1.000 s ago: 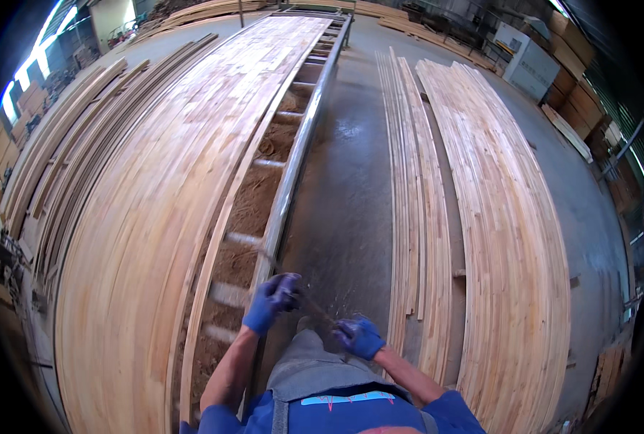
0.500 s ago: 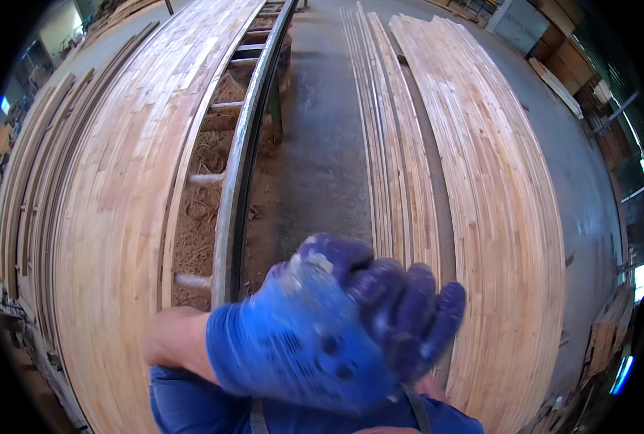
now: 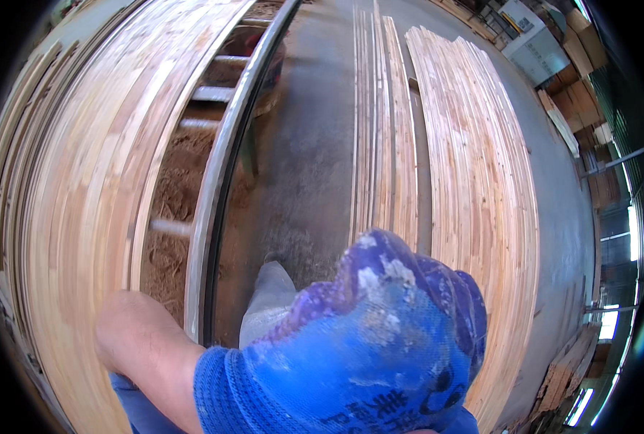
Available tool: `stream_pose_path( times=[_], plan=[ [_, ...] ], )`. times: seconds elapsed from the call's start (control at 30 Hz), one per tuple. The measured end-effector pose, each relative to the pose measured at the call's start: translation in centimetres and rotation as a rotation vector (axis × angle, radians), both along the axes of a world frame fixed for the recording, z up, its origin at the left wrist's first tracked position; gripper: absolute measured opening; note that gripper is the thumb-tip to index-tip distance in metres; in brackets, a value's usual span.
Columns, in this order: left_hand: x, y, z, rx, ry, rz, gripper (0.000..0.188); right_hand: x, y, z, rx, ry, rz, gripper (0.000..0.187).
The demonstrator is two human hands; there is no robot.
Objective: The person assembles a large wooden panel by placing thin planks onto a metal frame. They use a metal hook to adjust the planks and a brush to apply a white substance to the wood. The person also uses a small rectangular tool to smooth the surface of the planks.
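Note:
My left hand (image 3: 387, 318) fills the lower middle, in a blue knit glove with a purple coated palm and fingers and whitish smears on the knuckles. Its bare forearm (image 3: 148, 340) enters from the lower left. The fingers bend down and inward past the knuckles, closed, and the back of the glove hides whatever they may hold. Held close to my body, this hand appears raised above the floor, apart from the boards. My right hand does not show.
Laminated wooden boards (image 3: 97, 166) lie at left beside a metal rail frame (image 3: 224, 159) with sawdust (image 3: 173, 181) below. Narrow wood strips (image 3: 383, 137) and a wide board stack (image 3: 474, 152) lie at right. A pale cabinet (image 3: 535, 54) stands far right. My leg (image 3: 267, 296) shows below.
My left hand has come nearer the camera and turned, its fingers going from stretched out to bent under. The view has shifted, and my leg now shows beside the rail.

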State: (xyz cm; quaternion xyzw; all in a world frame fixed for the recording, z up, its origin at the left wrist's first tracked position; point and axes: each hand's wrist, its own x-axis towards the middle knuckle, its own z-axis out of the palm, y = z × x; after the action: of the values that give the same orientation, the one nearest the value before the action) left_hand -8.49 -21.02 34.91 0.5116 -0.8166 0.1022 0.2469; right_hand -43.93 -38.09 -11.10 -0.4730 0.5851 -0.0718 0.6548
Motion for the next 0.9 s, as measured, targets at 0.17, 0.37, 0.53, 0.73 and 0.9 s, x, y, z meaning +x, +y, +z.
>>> stream_pose_path(
  times=[0.17, 0.37, 0.53, 0.73, 0.9],
  plan=[
    [12.7, -15.9, 1.3, 0.136, 0.023, 0.030, 0.027, 4.8, -11.6, -3.3, 0.144, 0.086, -0.128, 0.015],
    [28.6, -38.2, -7.9, 0.412, 0.167, 0.219, 0.027, 15.7, -30.4, -11.4, 0.340, 0.161, -0.264, 0.016],
    [42.0, -47.0, -14.8, 0.378, 0.268, 0.697, 0.025, 30.2, -53.2, -10.6, 0.340, 0.190, -0.196, 0.017],
    [53.1, -50.8, -20.0, 0.446, 0.690, 1.056, 0.034, 61.0, -77.6, 4.8, -0.226, -0.264, 0.174, 0.018],
    [64.4, -60.6, -24.2, 0.376, 0.755, 1.209, 0.031, 80.5, -85.1, 10.6, -0.371, -0.553, 0.336, 0.026]
  ],
)
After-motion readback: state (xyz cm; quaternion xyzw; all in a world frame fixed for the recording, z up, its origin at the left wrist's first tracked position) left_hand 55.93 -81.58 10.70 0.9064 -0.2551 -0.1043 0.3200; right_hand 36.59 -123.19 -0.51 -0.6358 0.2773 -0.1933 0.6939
